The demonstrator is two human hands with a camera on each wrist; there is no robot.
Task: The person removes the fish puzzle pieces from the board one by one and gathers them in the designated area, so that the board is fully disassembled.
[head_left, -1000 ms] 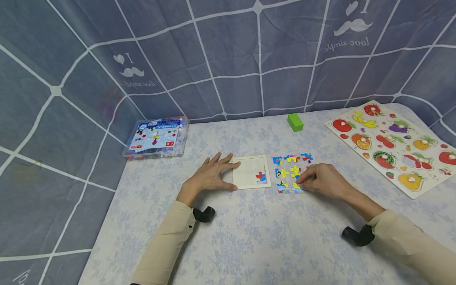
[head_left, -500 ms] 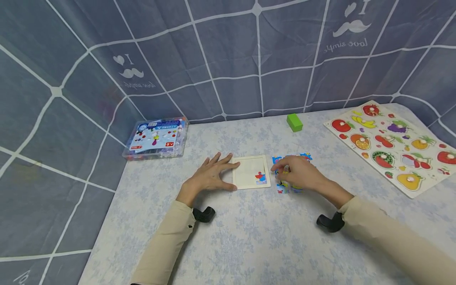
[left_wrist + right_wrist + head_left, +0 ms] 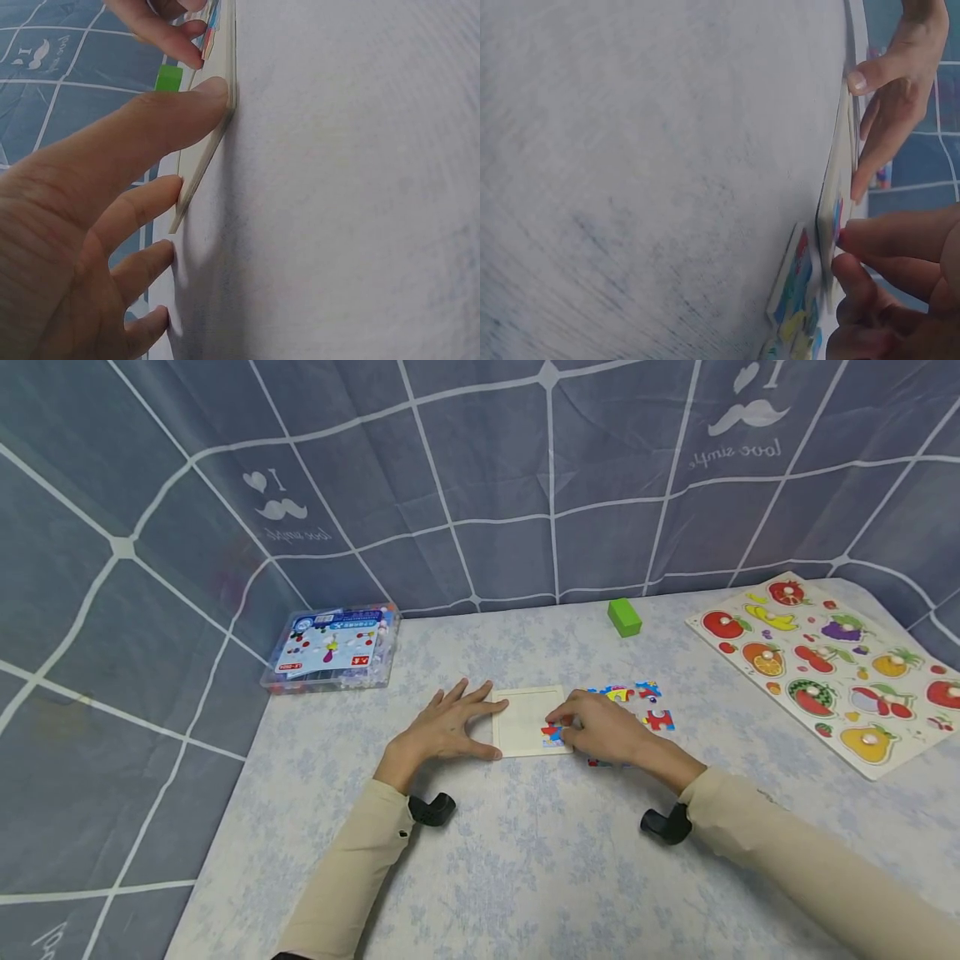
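A shallow square wooden puzzle tray (image 3: 521, 753) lies flat on the table, with a red and blue jigsaw piece (image 3: 552, 737) in its lower right corner. My left hand (image 3: 444, 727) spreads beside it, and the thumb and index fingertip touch the tray's left edge. At the right side, my right hand (image 3: 600, 727) pinches at that jigsaw piece with thumb and index finger; its right part is covered. In the right wrist view a bit of red shows at the index fingertip. Loose jigsaw pieces (image 3: 660, 720) lie right of the tray, several hidden under the right hand.
A clear plastic box (image 3: 330, 647) with a printed card stands at the back left. Toward the back sits a green block (image 3: 624, 617). A fruit knob-puzzle board (image 3: 832, 668) lies at the right. A grey patterned curtain (image 3: 495, 485) hangs behind the table.
My right hand has moved left from above the loose pieces to the tray's right side, uncovering the red piece at the far right. The left hand stays on the tray's edge.
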